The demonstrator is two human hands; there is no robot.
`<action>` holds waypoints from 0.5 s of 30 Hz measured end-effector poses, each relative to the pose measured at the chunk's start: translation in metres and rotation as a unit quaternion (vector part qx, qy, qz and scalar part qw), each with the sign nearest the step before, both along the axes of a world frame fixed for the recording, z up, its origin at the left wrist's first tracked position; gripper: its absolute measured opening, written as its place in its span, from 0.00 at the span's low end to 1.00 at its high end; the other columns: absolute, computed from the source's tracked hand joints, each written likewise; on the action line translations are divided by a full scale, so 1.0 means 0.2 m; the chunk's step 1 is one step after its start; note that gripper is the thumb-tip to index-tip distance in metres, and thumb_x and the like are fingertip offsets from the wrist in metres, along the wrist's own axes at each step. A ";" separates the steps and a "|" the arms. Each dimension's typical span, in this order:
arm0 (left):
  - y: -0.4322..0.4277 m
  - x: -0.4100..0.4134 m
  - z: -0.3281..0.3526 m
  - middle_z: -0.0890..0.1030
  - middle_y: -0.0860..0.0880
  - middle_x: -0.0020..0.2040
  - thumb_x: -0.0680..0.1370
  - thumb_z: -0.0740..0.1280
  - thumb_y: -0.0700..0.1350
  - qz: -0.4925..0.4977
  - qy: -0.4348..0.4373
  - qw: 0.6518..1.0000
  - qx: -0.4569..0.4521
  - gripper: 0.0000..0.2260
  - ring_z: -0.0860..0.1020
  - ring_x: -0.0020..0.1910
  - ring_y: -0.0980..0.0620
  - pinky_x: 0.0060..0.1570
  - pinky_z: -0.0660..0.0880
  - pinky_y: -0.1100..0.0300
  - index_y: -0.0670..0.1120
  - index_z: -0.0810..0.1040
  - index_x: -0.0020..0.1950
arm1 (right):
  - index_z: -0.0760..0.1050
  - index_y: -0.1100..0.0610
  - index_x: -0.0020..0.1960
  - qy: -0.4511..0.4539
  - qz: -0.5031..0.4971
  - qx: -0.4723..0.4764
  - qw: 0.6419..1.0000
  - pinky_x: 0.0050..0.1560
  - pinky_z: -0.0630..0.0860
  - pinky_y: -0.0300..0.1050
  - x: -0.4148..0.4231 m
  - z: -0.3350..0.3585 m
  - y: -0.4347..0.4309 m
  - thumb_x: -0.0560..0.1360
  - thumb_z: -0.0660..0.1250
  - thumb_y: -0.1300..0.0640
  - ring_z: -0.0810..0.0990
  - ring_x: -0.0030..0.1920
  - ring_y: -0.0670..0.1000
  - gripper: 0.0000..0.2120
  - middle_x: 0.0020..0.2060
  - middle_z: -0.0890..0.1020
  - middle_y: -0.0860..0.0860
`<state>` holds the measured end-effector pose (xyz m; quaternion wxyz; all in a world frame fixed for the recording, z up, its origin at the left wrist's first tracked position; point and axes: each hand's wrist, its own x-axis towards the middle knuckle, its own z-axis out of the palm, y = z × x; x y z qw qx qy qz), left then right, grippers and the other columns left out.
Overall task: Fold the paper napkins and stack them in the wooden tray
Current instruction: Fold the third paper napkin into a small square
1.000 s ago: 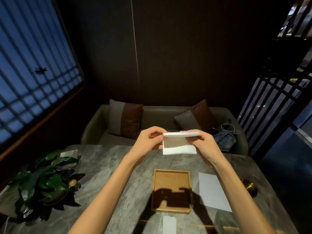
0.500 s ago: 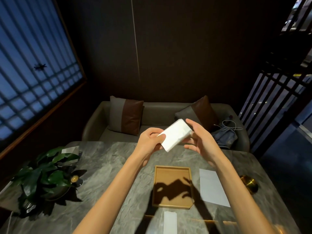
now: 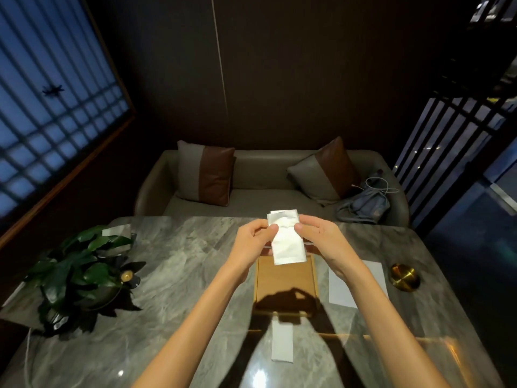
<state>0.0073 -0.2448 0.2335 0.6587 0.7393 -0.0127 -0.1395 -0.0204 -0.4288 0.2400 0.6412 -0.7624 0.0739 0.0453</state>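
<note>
A white paper napkin (image 3: 288, 245) hangs upright in the air over the far edge of the wooden tray (image 3: 285, 278). My left hand (image 3: 253, 242) pinches its left side near the top, and my right hand (image 3: 321, 242) pinches its right side. Its top part is bent back toward the sofa. The tray is square, lies on the grey marble table (image 3: 181, 275) and holds nothing but the shadow of my hands. A flat napkin (image 3: 347, 287) lies right of the tray. A narrow folded napkin (image 3: 282, 343) lies in front of it.
A potted plant (image 3: 81, 273) stands at the table's left side. A small brass dish (image 3: 405, 276) sits at the right edge. Behind the table is a sofa (image 3: 265, 191) with two cushions and a blue bag (image 3: 366, 205).
The napkin was held wide and flat, then tilted in my left hand alone. Now both hands hold it upright and lower, just above the tray's far edge.
</note>
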 end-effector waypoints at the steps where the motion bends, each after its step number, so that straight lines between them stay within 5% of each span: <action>1: 0.00 -0.02 -0.02 0.86 0.49 0.46 0.81 0.67 0.49 0.005 -0.007 1.000 0.013 0.09 0.85 0.44 0.55 0.39 0.81 0.64 0.46 0.83 0.52 | 0.82 0.47 0.60 0.016 -0.015 0.010 1.000 0.47 0.83 0.41 -0.02 -0.04 0.01 0.78 0.69 0.47 0.85 0.54 0.47 0.12 0.52 0.86 0.43; 6: -0.01 -0.15 -0.22 0.85 0.50 0.48 0.81 0.68 0.44 -0.007 0.015 0.999 0.034 0.05 0.84 0.44 0.56 0.37 0.80 0.67 0.48 0.80 0.56 | 0.83 0.52 0.54 0.075 -0.105 0.067 0.989 0.34 0.78 0.36 -0.14 -0.26 0.06 0.78 0.69 0.51 0.86 0.41 0.44 0.08 0.47 0.88 0.49; 9: 0.01 -0.24 -0.42 0.81 0.40 0.41 0.80 0.68 0.36 -0.005 0.045 0.998 0.043 0.06 0.79 0.40 0.48 0.38 0.76 0.60 0.35 0.79 0.55 | 0.84 0.52 0.50 0.114 -0.098 0.067 0.986 0.31 0.75 0.33 -0.25 -0.46 0.08 0.79 0.68 0.53 0.82 0.35 0.43 0.06 0.40 0.86 0.48; 12: 0.01 -0.40 -0.72 0.74 0.43 0.36 0.79 0.66 0.32 -0.002 0.104 0.992 0.075 0.04 0.71 0.36 0.49 0.37 0.68 0.59 0.37 0.78 0.45 | 0.82 0.62 0.55 0.191 -0.077 0.096 0.974 0.31 0.76 0.32 -0.45 -0.78 0.12 0.80 0.66 0.61 0.84 0.33 0.42 0.08 0.39 0.86 0.51; 15: 0.00 -0.54 -1.06 0.80 0.42 0.41 0.79 0.67 0.33 0.023 0.170 0.981 0.090 0.04 0.77 0.38 0.49 0.40 0.73 0.58 0.34 0.81 0.49 | 0.77 0.71 0.60 0.241 -0.083 0.080 0.964 0.28 0.75 0.34 -0.63 -1.09 0.15 0.81 0.63 0.67 0.80 0.28 0.43 0.11 0.36 0.84 0.53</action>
